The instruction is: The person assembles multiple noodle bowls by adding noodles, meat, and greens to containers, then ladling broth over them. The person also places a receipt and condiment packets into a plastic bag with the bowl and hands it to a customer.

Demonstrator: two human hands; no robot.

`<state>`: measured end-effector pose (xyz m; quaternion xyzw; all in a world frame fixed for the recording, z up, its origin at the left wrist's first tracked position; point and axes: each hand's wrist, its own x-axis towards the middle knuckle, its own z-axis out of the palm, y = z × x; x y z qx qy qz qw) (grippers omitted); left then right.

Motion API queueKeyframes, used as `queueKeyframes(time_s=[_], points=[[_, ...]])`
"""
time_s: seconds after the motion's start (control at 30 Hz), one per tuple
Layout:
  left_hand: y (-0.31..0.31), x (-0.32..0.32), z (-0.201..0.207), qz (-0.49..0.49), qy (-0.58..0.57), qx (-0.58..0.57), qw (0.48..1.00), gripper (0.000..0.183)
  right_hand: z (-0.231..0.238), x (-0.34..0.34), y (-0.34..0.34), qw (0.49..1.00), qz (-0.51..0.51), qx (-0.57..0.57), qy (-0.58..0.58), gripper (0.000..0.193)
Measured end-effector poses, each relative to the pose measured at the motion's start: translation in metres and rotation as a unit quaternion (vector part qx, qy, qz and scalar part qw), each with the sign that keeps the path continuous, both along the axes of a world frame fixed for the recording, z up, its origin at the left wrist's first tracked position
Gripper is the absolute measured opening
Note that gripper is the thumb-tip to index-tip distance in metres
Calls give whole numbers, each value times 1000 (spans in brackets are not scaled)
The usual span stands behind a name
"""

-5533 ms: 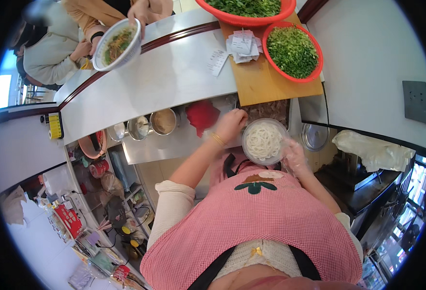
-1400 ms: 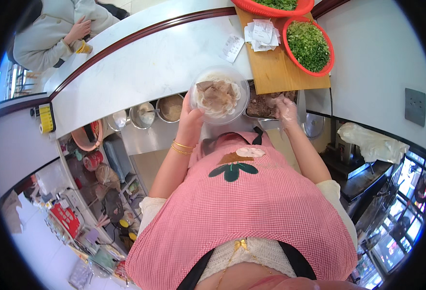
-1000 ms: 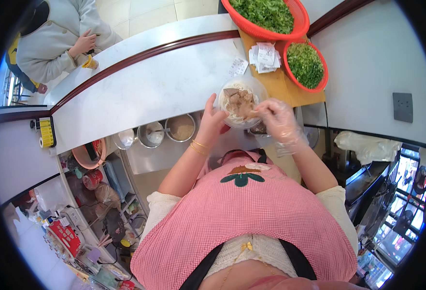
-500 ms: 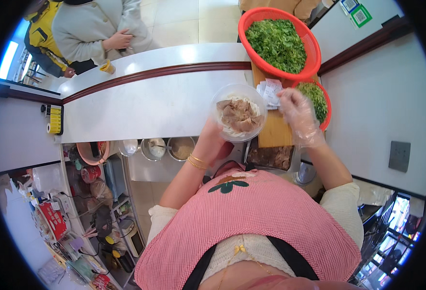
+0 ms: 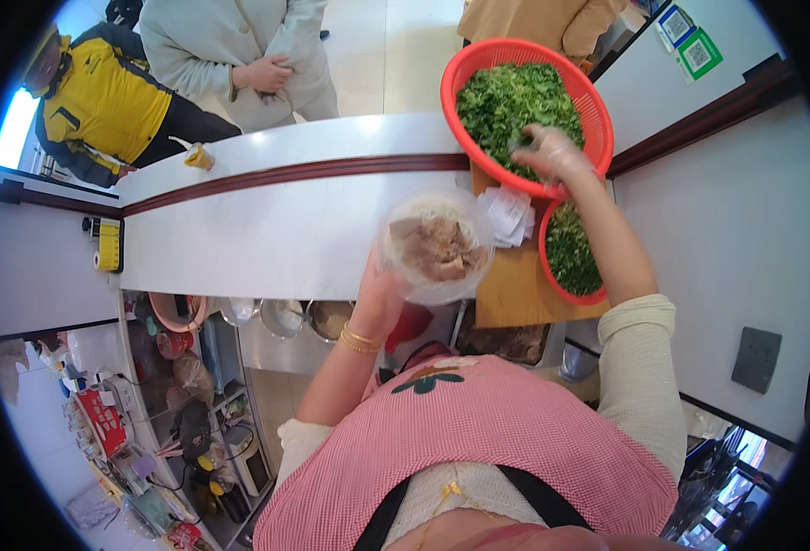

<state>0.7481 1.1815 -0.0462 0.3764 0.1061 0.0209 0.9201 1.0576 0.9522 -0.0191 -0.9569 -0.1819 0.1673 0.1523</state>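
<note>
My left hand grips a clear round plastic bowl from its left side, above the white counter. Sliced brown meat lies in the bowl over pale strands that look like noodles. In a thin clear plastic glove, my right hand reaches into a large red plastic colander heaped with chopped greens. Its fingers are curled together at the greens, partly blurred, with some leaf bits at the fingertips. Below my right forearm stands a smaller red basket of finely chopped greens.
White paper slips lie on a wooden board beside the bowl. A metal tray of brown meat sits below the board. Several metal bowls line the counter's near edge. People stand beyond the raised ledge.
My right hand has moved up and away from the paper slips into the large colander of greens. The bowl in my left hand has shifted slightly left and nearer.
</note>
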Motion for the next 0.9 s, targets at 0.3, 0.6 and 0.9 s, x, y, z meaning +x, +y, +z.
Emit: queueKeyframes(time_s=[0.3, 0.6, 0.9], points=[[-13, 20, 8, -34, 25, -57, 997, 76, -15, 29, -12, 988, -31, 59, 137, 23], [-24, 73, 36, -56, 21, -63, 996, 59, 65, 26, -22, 902, -97, 376, 191, 22], [-15, 45, 15, -37, 108, -134, 984, 37, 134, -127, 66, 916, 129, 266, 271, 34]])
